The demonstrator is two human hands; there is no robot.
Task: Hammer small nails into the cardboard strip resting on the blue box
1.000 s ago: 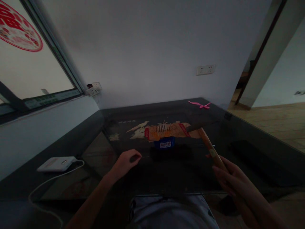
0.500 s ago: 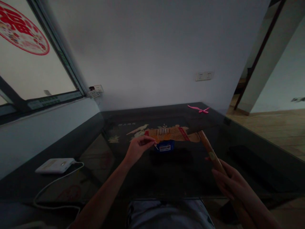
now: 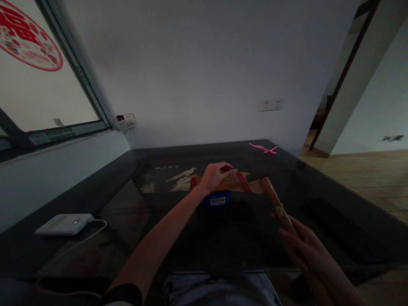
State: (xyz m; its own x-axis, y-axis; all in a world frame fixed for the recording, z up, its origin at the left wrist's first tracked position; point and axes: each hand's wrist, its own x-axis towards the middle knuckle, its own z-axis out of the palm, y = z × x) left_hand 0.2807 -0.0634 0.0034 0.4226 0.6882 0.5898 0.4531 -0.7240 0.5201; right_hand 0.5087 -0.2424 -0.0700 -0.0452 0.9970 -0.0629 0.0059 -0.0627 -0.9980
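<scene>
A flat brown patterned piece with red bands [image 3: 236, 181] lies across a blue container with a white label [image 3: 217, 199], near the middle of the dark table. My left hand [image 3: 216, 176] is over this piece, fingers curled and pinched together at its top; what they hold is too small to make out. Wrapped around a long light-brown stick [image 3: 276, 198] is my right hand [image 3: 304, 244]. The stick's far end is at the right end of the brown piece.
A white device [image 3: 65, 224] with a white cable lies at the left on the table [image 3: 178, 242]. Toward the back right is a pink ribbon [image 3: 264, 148]. A dark flat object [image 3: 344, 227] lies at the right. The wall stands behind the table.
My left hand has moved right and up, from the left front of the brown piece to above it. The thin white stick seen at its fingers before is hidden. My right hand still holds the brown stick.
</scene>
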